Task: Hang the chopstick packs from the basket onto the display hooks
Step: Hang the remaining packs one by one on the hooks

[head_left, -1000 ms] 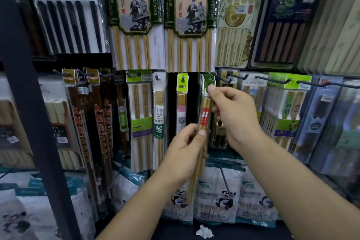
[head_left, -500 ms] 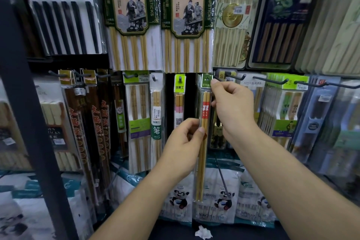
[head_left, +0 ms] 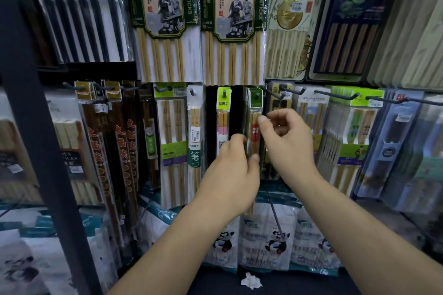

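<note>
A narrow chopstick pack [head_left: 255, 134] with a green header and a red band hangs on a display hook [head_left: 257, 95] in the middle row, in front of other packs of the same kind. My left hand [head_left: 230, 172] grips the pack's lower half between thumb and fingers. My right hand [head_left: 287, 143] is just right of the pack, below its header, with the fingers curled and the thumb pinching the pack's right edge. The basket is not in view.
Long bare hook ends [head_left: 275, 96] [head_left: 335, 96] jut out to the right of the pack. A pink-banded pack [head_left: 223, 124] hangs just to its left. Large hotpot chopstick packs [head_left: 236, 21] hang above, panda bags [head_left: 266, 242] below. A dark upright post [head_left: 40, 151] stands at the left.
The pack's header has gone up onto the hook and the pack now hangs straight. My right hand has slid down from the header to the pack's side. My left hand still holds the lower part.
</note>
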